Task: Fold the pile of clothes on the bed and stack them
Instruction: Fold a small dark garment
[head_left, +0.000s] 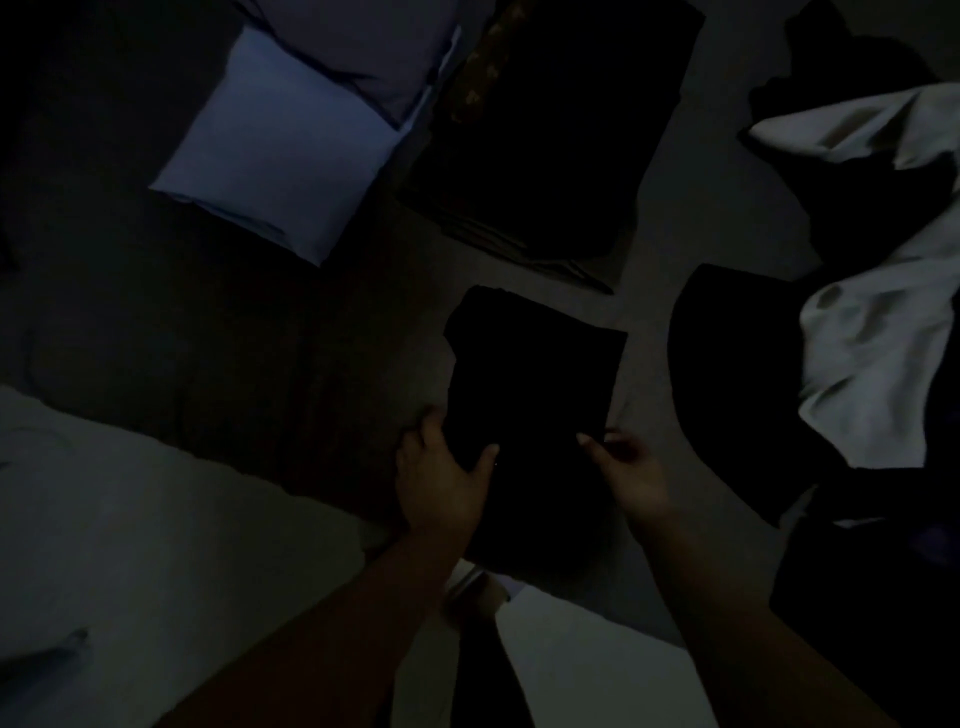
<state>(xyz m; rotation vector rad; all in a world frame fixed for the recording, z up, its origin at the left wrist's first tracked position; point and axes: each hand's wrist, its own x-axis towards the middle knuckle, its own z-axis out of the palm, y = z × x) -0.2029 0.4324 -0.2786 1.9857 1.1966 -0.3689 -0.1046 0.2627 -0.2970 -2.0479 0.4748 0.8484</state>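
Counts, dim light, dark items hard to separate:

Hands: two, left hand (441, 478) and right hand (631, 467), lower centre.

Folded dark garment (535, 395): one, centre, between the hands.

Folded blue garment (280, 150): one, upper left.

Dark folded stack (550, 135): one, upper centre; layer count cannot tell.

White crumpled cloth (878, 374): at least one, right edge; may be two pieces.

Dark unfolded clothes (737, 374): one heap, right; piece count cannot tell.

White garment (587, 665): one, bottom centre.

Bare sheet (691, 218) between dark stack (545, 130) and loose pile (872, 332)
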